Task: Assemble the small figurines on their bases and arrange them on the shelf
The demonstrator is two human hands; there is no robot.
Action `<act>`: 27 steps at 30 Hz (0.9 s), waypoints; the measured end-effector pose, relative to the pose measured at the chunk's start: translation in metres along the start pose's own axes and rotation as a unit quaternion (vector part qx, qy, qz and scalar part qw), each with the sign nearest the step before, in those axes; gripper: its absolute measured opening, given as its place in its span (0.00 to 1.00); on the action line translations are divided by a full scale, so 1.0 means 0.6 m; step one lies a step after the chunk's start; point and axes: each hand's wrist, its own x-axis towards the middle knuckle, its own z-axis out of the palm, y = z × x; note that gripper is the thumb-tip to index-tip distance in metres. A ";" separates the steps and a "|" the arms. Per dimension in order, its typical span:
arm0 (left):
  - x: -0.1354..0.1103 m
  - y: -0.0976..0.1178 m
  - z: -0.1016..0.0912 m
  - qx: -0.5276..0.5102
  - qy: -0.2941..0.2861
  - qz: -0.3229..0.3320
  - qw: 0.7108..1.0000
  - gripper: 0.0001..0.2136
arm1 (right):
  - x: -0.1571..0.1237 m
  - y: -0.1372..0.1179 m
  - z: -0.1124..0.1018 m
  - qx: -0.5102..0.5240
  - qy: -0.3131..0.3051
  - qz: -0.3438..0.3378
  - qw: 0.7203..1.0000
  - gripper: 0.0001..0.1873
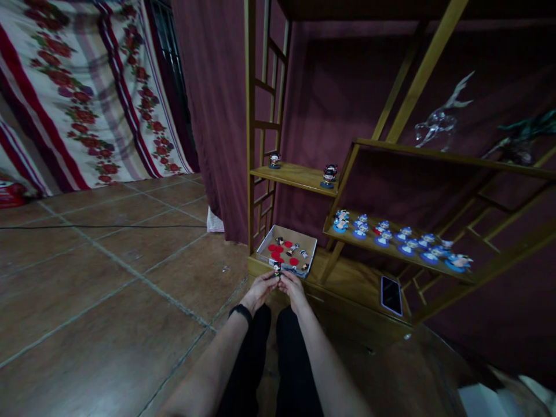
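Note:
Both hands meet in front of a shallow cardboard box (309, 239), pinching one small black-haired figurine (277, 268) upright between them. My left hand (260, 288), below a black wristband, has its fingers closed at the figurine's lower left. My right hand (293, 286) closes on it from the lower right. Inside the box lie several red discs (294, 262) and several loose figurines (303, 253). On the shelf above the box stand a similar figurine (274, 160) at the left and another dark-haired figurine (329, 175) at the right.
A wooden display rack (299, 177) rises ahead. Its slanted right shelf carries several blue-and-white figurines (383, 236). A phone (391, 295) lies on the bottom board. Higher up stands a clear glass ornament (438, 121). A black cable (108, 226) crosses the tiled floor at left.

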 end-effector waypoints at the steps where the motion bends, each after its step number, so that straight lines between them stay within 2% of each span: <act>1: -0.001 0.001 0.002 0.002 0.001 0.003 1.000 0.17 | -0.001 -0.001 0.000 0.000 -0.001 -0.003 1.000 0.23; 6: -0.005 0.000 0.006 0.009 0.021 0.049 0.999 0.21 | -0.006 -0.001 0.003 -0.006 0.001 -0.012 1.000 0.24; 10: 0.001 -0.009 -0.006 0.040 0.064 0.084 0.994 0.21 | 0.006 0.017 0.004 -0.004 0.003 -0.029 1.000 0.23; 13: 0.009 -0.013 -0.016 0.060 0.067 0.102 0.991 0.21 | 0.022 0.032 0.004 -0.006 0.008 -0.043 0.999 0.25; 22: -0.010 0.004 -0.007 0.130 0.061 0.114 0.983 0.20 | 0.027 0.037 0.000 -0.030 0.001 -0.048 0.998 0.25; 27: -0.004 0.004 -0.013 0.163 0.078 0.114 0.977 0.18 | 0.023 0.034 0.009 -0.034 0.009 -0.046 0.998 0.24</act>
